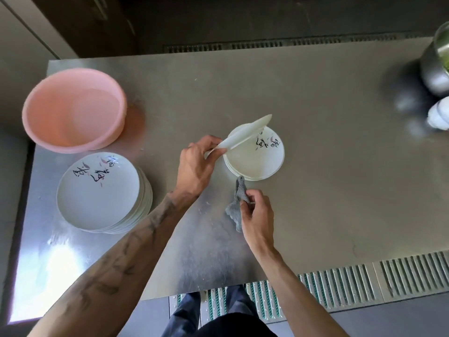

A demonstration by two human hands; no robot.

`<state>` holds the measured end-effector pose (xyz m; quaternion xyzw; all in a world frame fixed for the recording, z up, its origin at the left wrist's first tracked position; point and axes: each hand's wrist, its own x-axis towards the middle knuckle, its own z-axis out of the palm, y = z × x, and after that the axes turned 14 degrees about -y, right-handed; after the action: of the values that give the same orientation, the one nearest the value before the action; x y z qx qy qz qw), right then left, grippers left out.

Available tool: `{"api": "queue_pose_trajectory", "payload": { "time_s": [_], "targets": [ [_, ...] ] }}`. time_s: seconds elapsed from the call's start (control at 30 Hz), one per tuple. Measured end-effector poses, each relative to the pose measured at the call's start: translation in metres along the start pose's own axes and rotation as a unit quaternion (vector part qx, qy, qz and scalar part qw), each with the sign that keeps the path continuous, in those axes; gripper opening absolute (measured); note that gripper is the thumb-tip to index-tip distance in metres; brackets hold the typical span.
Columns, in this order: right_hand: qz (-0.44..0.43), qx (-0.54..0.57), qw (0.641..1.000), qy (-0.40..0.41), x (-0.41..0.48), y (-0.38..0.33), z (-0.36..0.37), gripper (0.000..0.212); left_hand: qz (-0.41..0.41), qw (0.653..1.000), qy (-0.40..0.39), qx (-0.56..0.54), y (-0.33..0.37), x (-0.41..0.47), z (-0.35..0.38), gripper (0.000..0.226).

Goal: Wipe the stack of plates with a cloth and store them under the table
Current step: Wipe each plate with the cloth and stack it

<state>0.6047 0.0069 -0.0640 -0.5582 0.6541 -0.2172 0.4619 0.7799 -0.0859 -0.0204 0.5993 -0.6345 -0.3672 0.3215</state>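
On my feed, the left fingers [209, 145] were curled round the near rim of a white plate [245, 135]. The thumb seemed to sit beneath it, though the rim hid part of the grip. The left hand [194, 164] held that plate steeply tilted, far edge raised, over a short stack of plates [257, 164]. The top plate of that stack bore black brushed characters and pink leaf marks. I could not tell whether the tilted plate's lower edge touched the stack.

The right fingers [252, 198] were bunched together, pinching a grey cloth [236, 206] against the thumb. The right hand [258, 215] hovered just on the near side of the short stack. The cloth's upper end reached the stack's near rim, and the rest hung crumpled beside the palm.

Further out, a taller stack of plates [99, 193] with the same pattern stood to the left — well apart from the short one. A pink plastic basin [73, 110] sat just behind it. All of this rested on a stainless steel table [328, 142]. At the table's far right edge stood a metal vessel [433, 69] and something white [439, 115], both blurred. Ribbed floor grating [340, 283] ran below the table's near edge.
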Motion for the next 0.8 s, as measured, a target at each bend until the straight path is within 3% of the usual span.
{"api": "queue_pose_trajectory", "payload": {
  "time_s": [0.37,0.5,0.8],
  "targets": [
    [0.024,0.006,1.0,0.0,0.011,0.011,0.0,0.02,0.026,0.999,-0.02,0.002,-0.016,0.03,0.047,0.013],
    [0.027,0.004,1.0,-0.005,0.011,0.014,0.002,0.02,0.1,0.994,-0.05,-0.001,-0.031,0.028,0.057,0.006],
    [0.023,0.007,1.0,-0.001,0.014,0.018,0.002,0.019,0.079,0.989,-0.127,-0.009,-0.065,0.027,0.067,0.027]
  ]
}}
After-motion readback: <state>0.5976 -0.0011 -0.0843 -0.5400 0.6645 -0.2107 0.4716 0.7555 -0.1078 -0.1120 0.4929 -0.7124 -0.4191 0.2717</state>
